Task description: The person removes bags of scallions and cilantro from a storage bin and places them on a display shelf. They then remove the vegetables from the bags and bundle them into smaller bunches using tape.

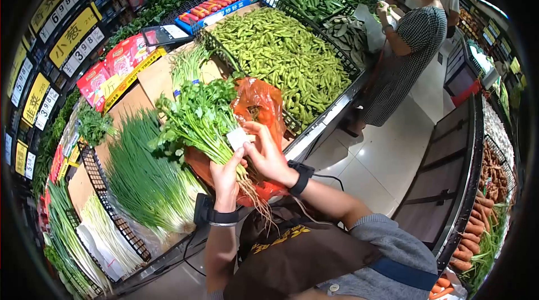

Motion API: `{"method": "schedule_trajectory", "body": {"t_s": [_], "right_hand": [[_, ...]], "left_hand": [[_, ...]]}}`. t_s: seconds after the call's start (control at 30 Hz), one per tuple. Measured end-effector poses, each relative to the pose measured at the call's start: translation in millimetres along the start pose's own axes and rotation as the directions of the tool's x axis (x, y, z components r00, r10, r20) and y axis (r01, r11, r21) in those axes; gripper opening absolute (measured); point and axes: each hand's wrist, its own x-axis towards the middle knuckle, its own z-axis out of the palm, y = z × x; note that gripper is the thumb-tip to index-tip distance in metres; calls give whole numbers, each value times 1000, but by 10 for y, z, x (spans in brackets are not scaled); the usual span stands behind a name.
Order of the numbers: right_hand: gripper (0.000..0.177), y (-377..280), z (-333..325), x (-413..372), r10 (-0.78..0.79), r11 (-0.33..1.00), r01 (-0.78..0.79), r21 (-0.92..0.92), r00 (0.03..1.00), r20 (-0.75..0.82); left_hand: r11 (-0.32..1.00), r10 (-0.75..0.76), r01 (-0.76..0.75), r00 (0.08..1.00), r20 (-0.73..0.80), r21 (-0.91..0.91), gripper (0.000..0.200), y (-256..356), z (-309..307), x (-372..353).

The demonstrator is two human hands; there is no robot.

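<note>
My left hand [225,179] is closed around the lower stems of a bunch of coriander [196,113], its leaves pointing up and left. Thin brown roots [255,194] hang below the fist. Between the fingers and thumb of my right hand [268,159] is a small white label [237,138], held against the stems. An orange-red plastic bag [261,101] lies behind and under the bunch, partly hidden by it and by my hands.
Spring onions [140,171] lie left of my hands. A black crate of green bean pods [286,53] stands ahead, with red-wrapped sausages [224,3] behind. At right, another person [415,42] stands in the aisle. Carrots [471,232] fill the far-right stand.
</note>
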Motion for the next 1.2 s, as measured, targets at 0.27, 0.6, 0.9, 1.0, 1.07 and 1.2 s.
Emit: {"method": "schedule_trajectory", "body": {"t_s": [0.27, 0.6, 0.9, 1.0, 1.07, 1.2], "right_hand": [[32, 91, -355, 296, 353, 687, -608, 398, 758, 548], [35, -191, -252, 353, 225, 904, -404, 136, 724, 652], [20, -152, -238, 399, 217, 846, 246, -474, 654, 725], [17, -61, -280, 439, 277, 953, -135, -270, 746, 605], [16, -39, -196, 397, 268, 963, -227, -144, 768, 581], [26, -23, 99, 306, 218, 911, -37, -411, 889, 403]], "left_hand": [[893, -300, 371, 913, 276, -255, 25, 289, -403, -30], [953, -262, 234, 955, 135, 194, 33, 544, -595, -44], [780, -154, 53, 982, 108, 624, 28, 404, -532, 172], [262, 305, -256, 937, 172, 930, 38, 256, -628, 217], [132, 200, -130, 974, 102, 983, 33, 178, -592, 151], [22, 219, -133, 968, 125, 991, 42, 22, -414, 7]]}}
